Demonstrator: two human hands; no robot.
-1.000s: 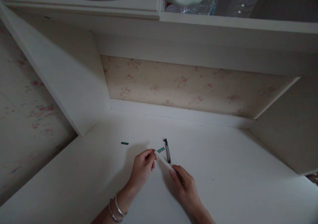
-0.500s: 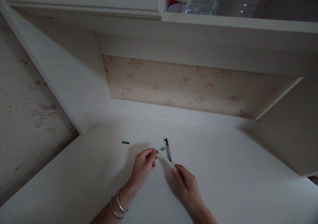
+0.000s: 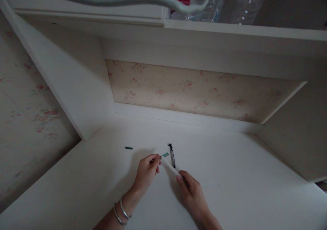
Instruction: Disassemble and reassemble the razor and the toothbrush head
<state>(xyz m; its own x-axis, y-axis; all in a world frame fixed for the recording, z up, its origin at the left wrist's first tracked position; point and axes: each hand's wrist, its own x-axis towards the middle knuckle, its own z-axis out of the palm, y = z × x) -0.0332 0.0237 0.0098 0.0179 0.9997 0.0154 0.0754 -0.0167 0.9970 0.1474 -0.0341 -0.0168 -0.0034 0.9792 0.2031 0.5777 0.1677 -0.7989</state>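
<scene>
My left hand (image 3: 148, 167) is closed, pinching the near end of a small green-and-dark piece that looks like a razor blade cartridge (image 3: 165, 154). My right hand (image 3: 191, 186) is wrapped round a slim white stick (image 3: 169, 165); its lower end is hidden in the palm. The stick's far tip meets the cartridge at my left fingertips. Just beyond lies a black and grey razor handle (image 3: 172, 156) on the white desk (image 3: 230, 165). A second dark green cartridge (image 3: 128, 148) rests on the desk to the left.
A shelf (image 3: 230, 27) overhangs the back of the desk, with clear plastic bottles (image 3: 249, 5) on it. A pale curved bar (image 3: 102, 0) crosses the top of the view. Side panels (image 3: 68, 77) bound the desk.
The view has tilted up slightly. Both hands keep their grips, and the cartridge and the white stick stay together with barely any shift.
</scene>
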